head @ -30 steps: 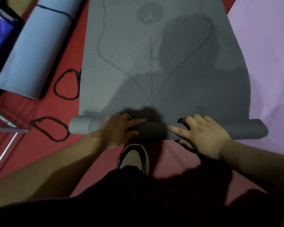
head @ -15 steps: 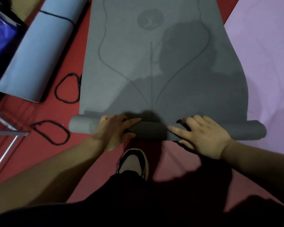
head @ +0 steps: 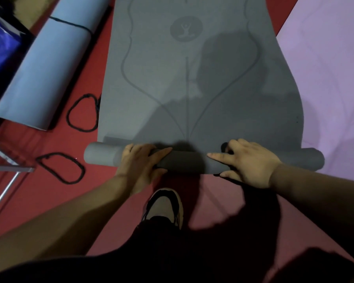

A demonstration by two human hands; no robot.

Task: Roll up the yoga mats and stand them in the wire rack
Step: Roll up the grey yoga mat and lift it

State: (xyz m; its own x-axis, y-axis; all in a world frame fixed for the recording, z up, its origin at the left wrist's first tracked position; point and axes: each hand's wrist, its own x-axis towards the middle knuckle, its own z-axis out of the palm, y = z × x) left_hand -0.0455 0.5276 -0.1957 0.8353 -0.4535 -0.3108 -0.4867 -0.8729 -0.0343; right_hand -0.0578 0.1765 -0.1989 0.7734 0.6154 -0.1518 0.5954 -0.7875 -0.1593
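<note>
A grey yoga mat (head: 192, 78) with a printed line pattern lies flat on the red floor, stretching away from me. Its near end is wound into a thick roll (head: 188, 162) lying crosswise. My left hand (head: 139, 162) grips the roll left of centre, fingers over the top and thumb on the near side. My right hand (head: 247, 162) grips it right of centre, index finger pointing along the roll, the other fingers curled over its far side. The roll's left end sticks out past the flat mat's edge.
A rolled light-blue mat (head: 45, 74), bound with a black cord, lies at the left. Two black cord loops (head: 82, 113) (head: 61, 166) lie on the floor beside it. A pale purple mat (head: 325, 78) is spread at the right. Metal bars (head: 6, 166) show at the left edge. My shoe (head: 164, 205) stands just behind the roll.
Both hands have pushed the roll a little farther up the grey mat, closer to the round logo. Their grip on it looks the same.
</note>
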